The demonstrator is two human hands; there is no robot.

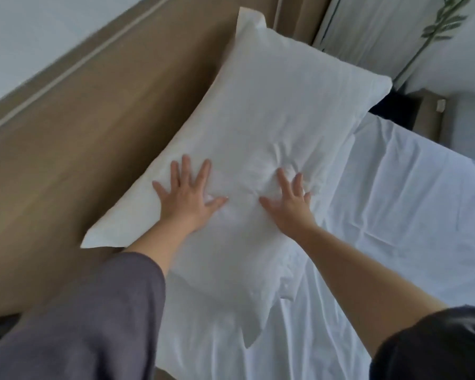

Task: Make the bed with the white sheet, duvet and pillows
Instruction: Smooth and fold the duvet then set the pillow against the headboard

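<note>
Wooden headboard (66,160) runs along the left, and the white pillow (258,111) leans against it at the head of the bed, its lower edge on the white sheet (395,201). Both the left hand (188,197) and the right hand (291,200) lie flat on the pillow's middle, each grip apart, fingers straight and spread, denting the fabric. This looks like the pillow step: plumping and smoothing. The sheet is on but creased; no duvet is in view. The next move likely calls for lifting both palms off, squaring the pillow, then fetching the duvet.
</note>
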